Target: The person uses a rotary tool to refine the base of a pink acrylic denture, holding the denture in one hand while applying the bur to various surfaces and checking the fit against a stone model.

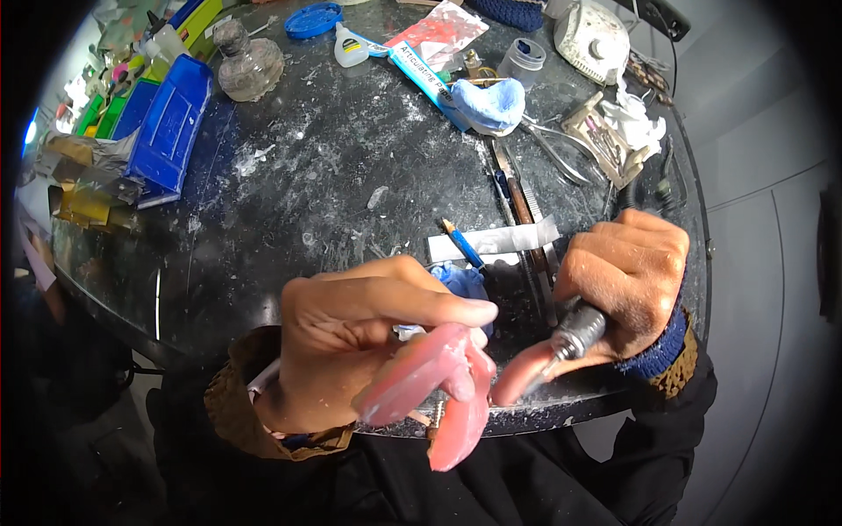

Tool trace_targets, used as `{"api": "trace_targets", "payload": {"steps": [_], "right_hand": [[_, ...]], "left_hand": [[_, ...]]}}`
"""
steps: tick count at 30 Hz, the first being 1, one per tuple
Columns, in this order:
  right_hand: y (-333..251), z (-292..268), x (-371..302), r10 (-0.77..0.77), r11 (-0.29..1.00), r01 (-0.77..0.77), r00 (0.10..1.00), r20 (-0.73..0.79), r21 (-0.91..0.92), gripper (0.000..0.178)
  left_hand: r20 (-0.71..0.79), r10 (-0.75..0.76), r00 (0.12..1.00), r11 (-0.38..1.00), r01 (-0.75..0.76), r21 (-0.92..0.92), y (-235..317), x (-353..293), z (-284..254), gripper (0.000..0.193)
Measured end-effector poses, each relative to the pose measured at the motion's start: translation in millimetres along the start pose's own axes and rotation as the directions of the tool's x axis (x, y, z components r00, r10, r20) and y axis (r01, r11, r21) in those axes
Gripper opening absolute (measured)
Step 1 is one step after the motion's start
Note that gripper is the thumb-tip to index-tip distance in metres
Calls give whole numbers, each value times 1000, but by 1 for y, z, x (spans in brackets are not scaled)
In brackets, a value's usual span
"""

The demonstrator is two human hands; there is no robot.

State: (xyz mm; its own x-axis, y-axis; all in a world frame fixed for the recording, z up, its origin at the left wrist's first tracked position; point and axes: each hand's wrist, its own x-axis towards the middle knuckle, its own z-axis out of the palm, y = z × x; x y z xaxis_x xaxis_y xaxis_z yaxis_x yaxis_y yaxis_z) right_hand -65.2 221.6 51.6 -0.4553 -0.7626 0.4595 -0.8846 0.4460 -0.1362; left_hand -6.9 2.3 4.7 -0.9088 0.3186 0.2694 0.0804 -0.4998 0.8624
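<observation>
A pink denture base (460, 381) is gripped between the thumb and fingers of my left hand (351, 320), just over the front edge of the bench. Its curved, smooth pink side faces up, and some of it is hidden behind my fingers. My right hand (627, 276) is wrapped round a rotary handpiece (581, 331) with a dark ribbed body and a metal tip. The tip points left toward the denture base, with a gap between them. One finger of my right hand stretches out beside the tip. Dust covers the knuckles of my right hand.
Behind my hands lie a blue pencil (463, 244), a white strip (517, 237) and several slim tools (519, 197). Farther back are a blue-white plaster model (491, 105), pliers (561, 153) and a glass burner (247, 66). Blue bins (171, 131) stand left on the dusty dark bench (324, 175).
</observation>
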Motion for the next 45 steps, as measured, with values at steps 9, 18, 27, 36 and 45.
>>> {"api": "trace_targets", "payload": {"steps": [9, 18, 27, 36, 45], "right_hand": [[0, 12, -6, -9, 992, 13, 1000, 28, -127, 65], [0, 12, -6, -9, 991, 9, 1000, 0, -134, 69], [-5, 9, -6, 10, 998, -12, 999, -31, -64, 64], [-7, 11, -4, -64, 996, 58, 995, -76, -71, 58], [-19, 12, -1, 48, 986, -62, 995, -88, -157, 55]], "left_hand": [[32, -81, 996, 944, 66, 324, 2, 4, -4, 25], [-18, 2, 1000, 975, 2, 222, -3, 4, 6, 23], [45, 115, 992, 985, -120, 124, -10, 4, 2, 19], [27, 134, 991, 972, -137, 189, -10, 4, 1, 16], [-1, 132, 991, 953, -127, 275, -7, 3, 1, 18]]}}
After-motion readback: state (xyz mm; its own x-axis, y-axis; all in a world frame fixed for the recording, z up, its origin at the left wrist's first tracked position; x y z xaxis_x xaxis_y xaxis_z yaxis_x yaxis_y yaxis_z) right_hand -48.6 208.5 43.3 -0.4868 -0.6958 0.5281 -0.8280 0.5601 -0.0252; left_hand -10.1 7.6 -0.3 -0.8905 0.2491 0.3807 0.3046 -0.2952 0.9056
